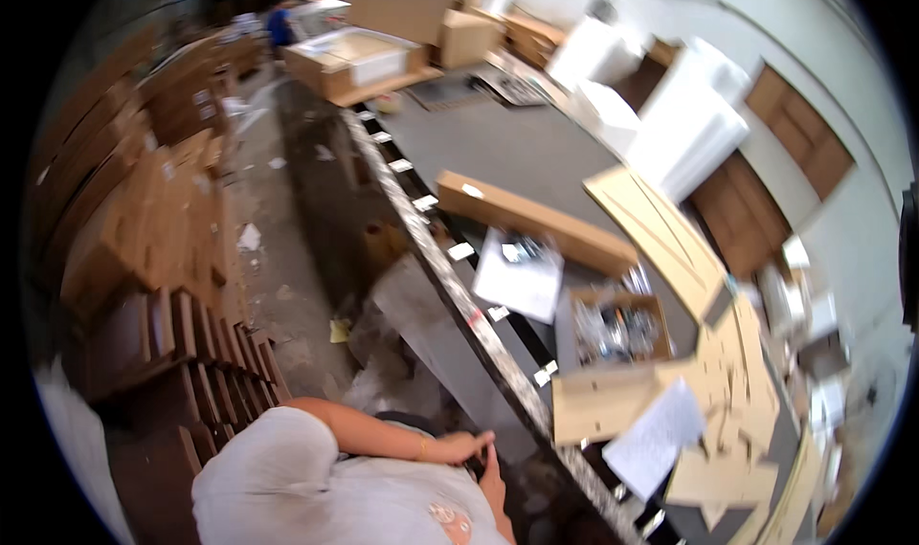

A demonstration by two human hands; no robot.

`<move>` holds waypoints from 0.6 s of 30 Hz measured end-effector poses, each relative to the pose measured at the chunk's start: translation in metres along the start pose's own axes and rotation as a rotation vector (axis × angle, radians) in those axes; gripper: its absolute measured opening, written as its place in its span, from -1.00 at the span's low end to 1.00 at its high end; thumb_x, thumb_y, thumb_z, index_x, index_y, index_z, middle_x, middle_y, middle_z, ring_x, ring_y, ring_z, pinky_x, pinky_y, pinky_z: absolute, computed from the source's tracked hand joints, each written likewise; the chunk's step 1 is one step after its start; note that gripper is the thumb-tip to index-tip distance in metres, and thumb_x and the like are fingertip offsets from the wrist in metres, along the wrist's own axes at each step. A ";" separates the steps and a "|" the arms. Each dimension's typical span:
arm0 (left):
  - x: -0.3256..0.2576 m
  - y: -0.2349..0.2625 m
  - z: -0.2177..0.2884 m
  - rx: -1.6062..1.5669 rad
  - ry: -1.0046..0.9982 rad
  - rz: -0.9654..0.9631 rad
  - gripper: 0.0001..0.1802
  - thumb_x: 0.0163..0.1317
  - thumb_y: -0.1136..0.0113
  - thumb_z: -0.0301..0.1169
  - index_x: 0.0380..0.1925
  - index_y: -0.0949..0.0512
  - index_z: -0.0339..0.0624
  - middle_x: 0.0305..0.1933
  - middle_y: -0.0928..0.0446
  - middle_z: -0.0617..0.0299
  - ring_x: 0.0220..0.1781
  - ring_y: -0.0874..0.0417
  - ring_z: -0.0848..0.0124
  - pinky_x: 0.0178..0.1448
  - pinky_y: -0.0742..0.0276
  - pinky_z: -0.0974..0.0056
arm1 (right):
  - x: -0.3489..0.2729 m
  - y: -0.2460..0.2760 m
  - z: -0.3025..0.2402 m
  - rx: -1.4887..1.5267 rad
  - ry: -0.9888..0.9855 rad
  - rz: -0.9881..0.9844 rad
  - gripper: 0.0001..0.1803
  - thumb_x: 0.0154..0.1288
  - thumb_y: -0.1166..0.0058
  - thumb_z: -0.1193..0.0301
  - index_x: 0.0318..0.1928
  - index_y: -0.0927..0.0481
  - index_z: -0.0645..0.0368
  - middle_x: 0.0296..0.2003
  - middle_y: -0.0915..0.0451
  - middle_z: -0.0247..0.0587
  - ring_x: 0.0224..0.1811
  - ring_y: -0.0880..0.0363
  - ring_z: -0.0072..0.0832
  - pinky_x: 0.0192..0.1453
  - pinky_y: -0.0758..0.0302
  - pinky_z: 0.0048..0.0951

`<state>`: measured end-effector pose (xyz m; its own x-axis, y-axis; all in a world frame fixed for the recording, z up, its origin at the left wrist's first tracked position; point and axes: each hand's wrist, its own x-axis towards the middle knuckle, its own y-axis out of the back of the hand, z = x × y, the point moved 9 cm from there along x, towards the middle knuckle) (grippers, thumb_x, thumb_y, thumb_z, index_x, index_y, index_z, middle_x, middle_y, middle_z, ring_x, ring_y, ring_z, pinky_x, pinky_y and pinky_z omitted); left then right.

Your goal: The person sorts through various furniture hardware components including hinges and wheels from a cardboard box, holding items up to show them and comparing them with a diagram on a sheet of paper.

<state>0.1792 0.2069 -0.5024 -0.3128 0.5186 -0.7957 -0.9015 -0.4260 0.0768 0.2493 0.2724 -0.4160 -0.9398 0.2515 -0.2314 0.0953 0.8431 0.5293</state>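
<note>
My left hand (459,447) is in front of my white shirt, low in the view, a thin band on its wrist. Close against it is my right hand (493,488), its fingertips near those of the left. A small dark object (475,465) sits between the two hands, mostly covered by the fingers; its kind cannot be made out. Both hands are near the body and apart from the worktable (536,153), whose edge runs past on the right. The picture is smeared by motion.
On the worktable are a long brown carton (536,222), a box of small bagged parts (617,327), paper sheets (656,438) and flat tan boards (723,373). Stacked brown panels (144,229) line the left side. White foam blocks (689,114) stand behind the table.
</note>
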 end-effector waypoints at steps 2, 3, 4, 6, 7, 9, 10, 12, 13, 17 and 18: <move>-0.016 0.003 0.008 0.096 -0.016 0.017 -0.17 0.20 0.52 0.30 -0.34 -0.65 -0.10 -0.52 -0.56 0.09 -0.56 -0.52 0.31 -0.40 -0.45 0.27 | 0.002 -0.007 -0.005 0.052 -0.030 -0.156 -0.16 0.18 -0.01 0.19 0.35 0.16 0.04 0.17 -0.27 0.09 0.04 -0.39 0.11 0.04 -0.39 -0.10; -0.034 0.005 0.026 0.190 0.012 0.031 -0.23 0.24 0.50 0.22 -0.32 -0.63 -0.10 -0.39 -0.59 0.06 -0.42 -0.59 0.21 -0.28 -0.46 0.23 | 0.000 -0.006 -0.004 0.110 0.075 -0.126 -0.13 0.19 -0.02 0.16 0.35 0.20 0.04 0.18 -0.23 0.12 0.04 -0.38 0.15 0.04 -0.39 -0.10; -0.030 0.006 0.038 0.399 -0.330 0.143 -0.35 0.29 0.49 0.10 -0.14 -0.54 -0.10 -0.19 -0.57 0.02 -0.18 -0.58 0.08 -0.13 -0.44 0.14 | 0.002 -0.006 -0.008 0.062 0.136 -0.107 -0.08 0.18 -0.04 0.12 0.36 0.25 0.03 0.20 -0.18 0.16 -0.06 -0.42 0.18 -0.05 -0.43 -0.07; -0.016 -0.007 0.018 0.595 -0.446 0.111 -0.48 0.32 0.47 -0.03 0.11 -0.28 -0.05 -0.03 -0.50 0.00 0.01 -0.48 0.03 0.02 -0.38 0.05 | 0.004 -0.009 0.001 -0.019 0.186 -0.080 -0.05 0.18 -0.05 0.11 0.36 0.29 0.03 0.21 -0.15 0.20 -0.22 -0.47 0.22 -0.22 -0.48 -0.05; -0.016 -0.005 0.023 0.564 -0.411 0.115 -0.49 0.33 0.47 -0.05 0.09 -0.31 -0.05 -0.04 -0.50 -0.04 0.01 -0.49 0.02 0.04 -0.38 0.06 | 0.006 -0.008 0.003 -0.021 0.196 -0.081 -0.04 0.17 -0.06 0.12 0.36 0.31 0.02 0.22 -0.15 0.21 -0.26 -0.48 0.23 -0.26 -0.48 -0.05; -0.003 -0.008 0.023 0.512 -0.292 -0.015 -0.51 0.34 0.47 -0.08 0.09 -0.30 -0.03 0.00 -0.47 -0.03 -0.02 -0.50 0.01 0.05 -0.37 0.06 | 0.008 0.000 0.005 0.037 0.114 -0.089 -0.06 0.16 -0.11 0.15 0.36 0.23 0.06 0.14 -0.25 0.24 -0.09 -0.44 0.16 -0.13 -0.48 -0.12; -0.005 -0.009 0.037 0.482 -0.364 -0.013 -0.52 0.34 0.47 -0.09 0.08 -0.30 -0.03 0.01 -0.47 -0.02 -0.03 -0.50 0.01 0.04 -0.38 0.05 | 0.010 0.002 0.003 0.071 0.079 -0.099 -0.06 0.15 -0.13 0.16 0.36 0.19 0.08 0.11 -0.30 0.25 0.00 -0.43 0.13 -0.06 -0.48 -0.16; -0.010 -0.011 0.065 0.415 -0.505 -0.001 -0.55 0.35 0.47 -0.11 0.07 -0.30 -0.02 0.03 -0.45 0.00 -0.06 -0.51 0.02 0.01 -0.40 0.04 | 0.015 0.020 0.003 0.144 0.081 -0.032 -0.07 0.14 -0.14 0.14 0.36 0.15 0.08 0.10 -0.32 0.22 0.00 -0.46 0.07 -0.02 -0.47 -0.20; -0.009 -0.017 0.070 0.513 -0.635 -0.013 -0.57 0.35 0.45 -0.13 0.07 -0.30 -0.02 0.04 -0.44 0.01 -0.07 -0.52 0.03 -0.02 -0.42 0.04 | 0.017 0.027 -0.001 0.184 0.088 -0.013 -0.08 0.14 -0.15 0.13 0.35 0.12 0.08 0.10 -0.33 0.21 0.00 -0.48 0.03 0.00 -0.46 -0.21; 0.004 -0.003 0.105 0.599 -0.403 -0.130 -0.63 0.25 0.12 -0.08 -0.08 -0.44 -0.02 -0.25 -0.57 0.06 -0.25 -0.58 0.08 -0.21 -0.49 0.09 | 0.035 0.057 0.010 0.236 -0.028 0.153 -0.13 0.05 -0.22 0.08 0.30 -0.10 0.06 0.07 -0.42 -0.01 0.05 -0.46 -0.09 0.06 -0.43 -0.31; 0.001 0.008 0.116 0.573 -0.446 -0.072 -0.63 0.22 0.08 -0.06 -0.13 -0.48 -0.03 -0.31 -0.58 0.09 -0.28 -0.59 0.10 -0.22 -0.49 0.10 | 0.037 0.062 0.009 0.227 -0.105 0.043 -0.18 0.06 -0.22 0.12 0.28 -0.14 0.07 0.06 -0.42 -0.02 0.03 -0.47 -0.10 0.05 -0.43 -0.32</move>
<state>0.1373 0.2899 -0.4332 -0.2287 0.8357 -0.4993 -0.9013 0.0120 0.4330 0.2236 0.3381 -0.3988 -0.8953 0.3273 -0.3022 0.2168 0.9127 0.3463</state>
